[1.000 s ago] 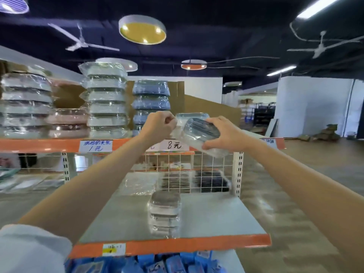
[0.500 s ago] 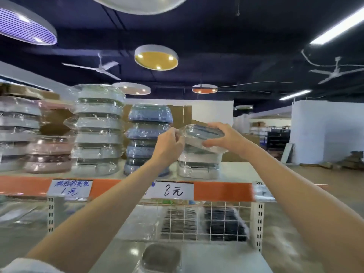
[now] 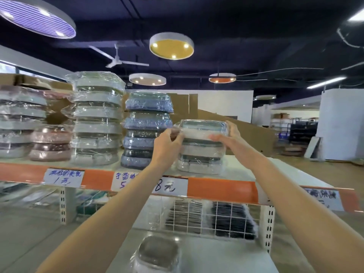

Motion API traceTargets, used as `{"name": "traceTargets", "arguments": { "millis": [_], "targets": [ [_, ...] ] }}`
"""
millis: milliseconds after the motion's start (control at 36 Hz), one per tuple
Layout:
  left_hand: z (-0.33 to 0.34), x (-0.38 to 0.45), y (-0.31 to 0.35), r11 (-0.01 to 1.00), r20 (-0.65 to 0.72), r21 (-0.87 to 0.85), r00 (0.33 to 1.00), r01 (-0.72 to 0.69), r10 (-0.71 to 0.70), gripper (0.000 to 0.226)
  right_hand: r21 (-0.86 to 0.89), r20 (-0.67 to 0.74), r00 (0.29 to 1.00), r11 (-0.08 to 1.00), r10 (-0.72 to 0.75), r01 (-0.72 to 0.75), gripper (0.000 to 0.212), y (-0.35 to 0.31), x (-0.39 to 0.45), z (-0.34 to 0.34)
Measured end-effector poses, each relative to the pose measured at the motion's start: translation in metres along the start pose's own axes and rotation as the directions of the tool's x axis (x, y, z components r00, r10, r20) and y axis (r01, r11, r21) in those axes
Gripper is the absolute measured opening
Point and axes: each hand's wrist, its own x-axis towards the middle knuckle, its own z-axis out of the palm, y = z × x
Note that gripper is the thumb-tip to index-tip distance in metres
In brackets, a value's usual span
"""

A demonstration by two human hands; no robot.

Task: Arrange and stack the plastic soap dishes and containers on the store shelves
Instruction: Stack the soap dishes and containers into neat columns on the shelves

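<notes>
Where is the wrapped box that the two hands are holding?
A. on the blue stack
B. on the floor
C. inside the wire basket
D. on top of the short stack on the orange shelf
D: both the left hand and right hand hold the wrapped box atop the short stack on the orange shelf.

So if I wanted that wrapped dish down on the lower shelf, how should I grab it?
Take the wrapped soap dish by its two short sides, coming from above. It lies flat with rounded corners and slippery film, so a two-sided squeeze probably holds better than pinching the top.
</notes>
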Motion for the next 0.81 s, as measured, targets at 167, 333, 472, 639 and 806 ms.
{"name": "traceTargets", "arguments": {
  "millis": [167, 333, 472, 639, 806],
  "targets": [
    [-0.001, -0.003, 0.001, 0.997, -0.046, 0.043, 0.997, -0.056, 0.058, 0.028, -0.008, -0.085, 0.996, 1.0, -0.011, 0.01, 0.091, 0.01, 0.006, 0.001],
    [0.0, -0.005, 0.0, 0.993, -0.067, 0.079, 0.993, -0.093, 0.098, 0.036, -0.046, -0.099, 0.995, 0.999, -0.015, 0.011, 0.068, 0.011, 0.004, 0.002],
    [0.001, -0.003, -0.003, 0.99, -0.077, 0.127, 0.994, -0.067, 0.077, 0.043, -0.096, -0.063, 0.998, 0.995, -0.023, 0.017, 0.07, 0.011, 0.004, 0.002],
    [0.001, -0.003, -0.004, 0.991, -0.087, 0.11, 0.993, -0.073, 0.083, 0.036, -0.15, -0.059, 0.997, 0.988, -0.046, 0.037, 0.07, 0.008, 0.003, 0.003],
    [0.003, -0.002, -0.005, 0.987, -0.071, 0.136, 0.993, -0.088, 0.098, 0.034, -0.176, -0.13, 0.986, 0.981, -0.101, 0.078, 0.067, 0.006, 0.001, 0.004]
  ]
}}
